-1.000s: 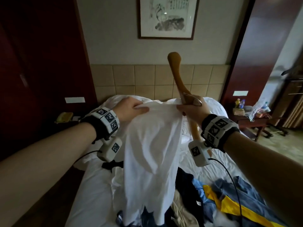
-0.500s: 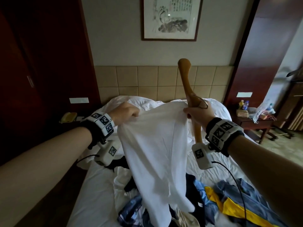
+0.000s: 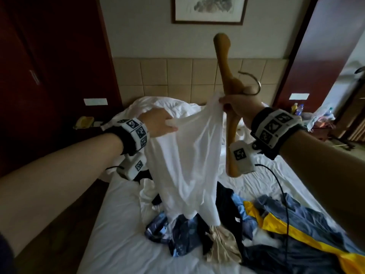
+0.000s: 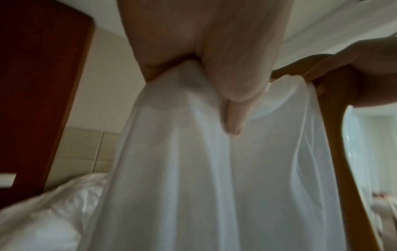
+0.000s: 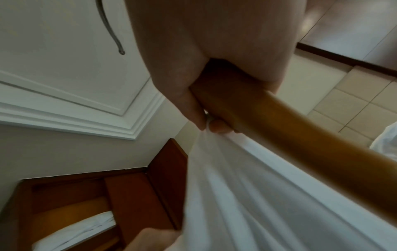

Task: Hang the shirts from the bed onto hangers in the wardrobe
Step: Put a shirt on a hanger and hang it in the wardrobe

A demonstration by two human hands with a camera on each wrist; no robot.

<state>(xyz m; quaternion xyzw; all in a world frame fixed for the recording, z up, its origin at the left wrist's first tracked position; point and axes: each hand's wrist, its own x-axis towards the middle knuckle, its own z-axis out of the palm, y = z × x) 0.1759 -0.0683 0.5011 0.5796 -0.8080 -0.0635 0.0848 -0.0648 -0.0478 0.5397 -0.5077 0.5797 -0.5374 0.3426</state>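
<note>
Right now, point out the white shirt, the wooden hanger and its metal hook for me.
white shirt (image 3: pixel 189 155): head view, middle of the hanging fabric.
wooden hanger (image 3: pixel 224 62): head view, upper wooden arm above the right hand.
metal hook (image 3: pixel 257 86): head view, outer curve of the hook.

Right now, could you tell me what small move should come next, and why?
Probably slide the lower arm of the wooden hanger into the white shirt: the right hand grips both, the left hand holds the shirt's other edge, and the hanger is still outside.
</note>
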